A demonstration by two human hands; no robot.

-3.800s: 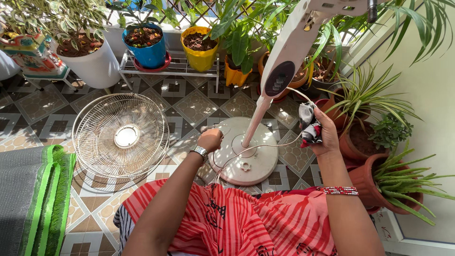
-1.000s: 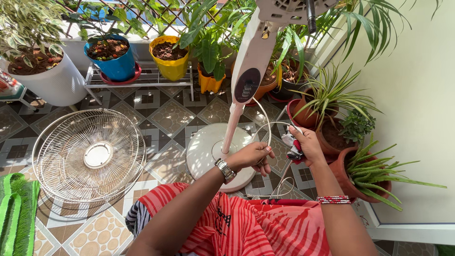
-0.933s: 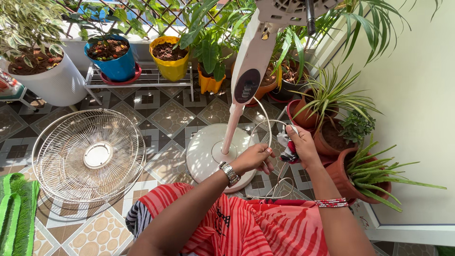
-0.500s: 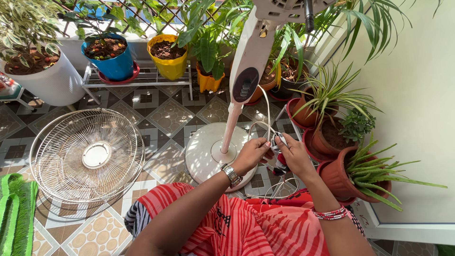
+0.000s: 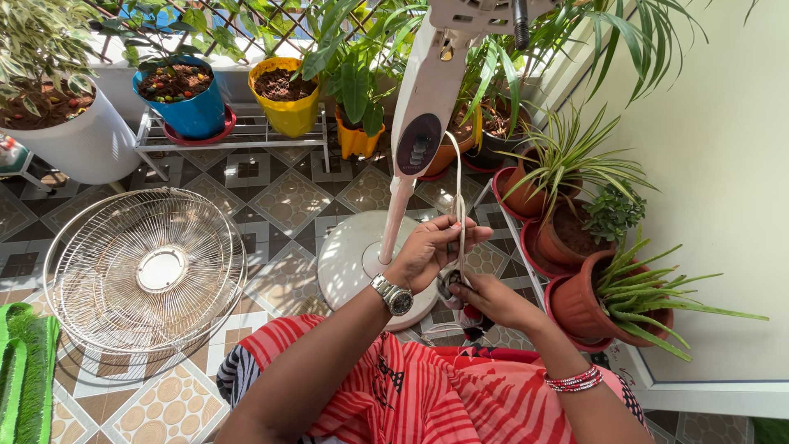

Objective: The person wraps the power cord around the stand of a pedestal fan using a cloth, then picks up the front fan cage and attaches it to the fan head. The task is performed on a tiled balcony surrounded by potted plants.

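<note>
A white pedestal fan stands in front of me, its pole (image 5: 397, 215) rising from a round base (image 5: 345, 259). A white power cord (image 5: 458, 177) hangs from the fan's neck. My left hand (image 5: 426, 249), with a wristwatch, pinches the cord beside the pole. My right hand (image 5: 486, 298) sits lower, closed around a red, grey and black cloth (image 5: 470, 315) with the cord running through it. The cord is pulled taut between my two hands.
A detached wire fan guard (image 5: 148, 270) lies on the patterned tile floor at left. Terracotta pots (image 5: 579, 306) line the right wall. Blue (image 5: 187, 111) and yellow (image 5: 288, 111) pots stand on a white rack behind. A green mat (image 5: 20, 378) lies at the lower left.
My right hand has slid down the cord with the cloth, from beside the left hand to below it. My left hand has risen slightly along the cord.
</note>
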